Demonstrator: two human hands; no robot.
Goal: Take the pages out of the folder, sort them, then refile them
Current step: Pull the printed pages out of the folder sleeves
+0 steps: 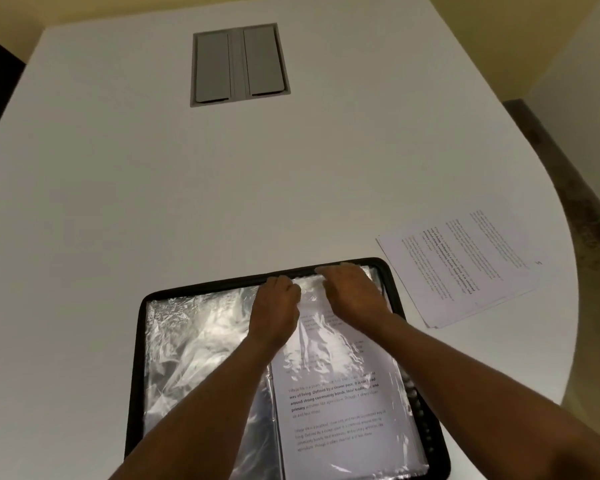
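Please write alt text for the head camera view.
Both hands, left hand and right hand, work at the top of a printed page in a clear sleeve of an open black folder. Loose pages lie to its right on a white table.

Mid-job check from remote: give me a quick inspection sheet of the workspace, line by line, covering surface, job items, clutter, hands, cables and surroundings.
Surface: white table with a rounded right edge.
Job's things: black folder lies open near the person, with crinkled clear sleeves; a printed page sits in the right-hand sleeve. A loose stack of pages lies on the table to the folder's right, apart from it.
Clutter: nothing seen.
Hands: left hand and right hand are both at the top edge of the right-hand sleeve; fingers curl at its opening, exact grip unclear.
Cables: nothing seen; grey hatch in the tabletop is closed.
Surroundings: yellowish wall behind, dark floor on the right.
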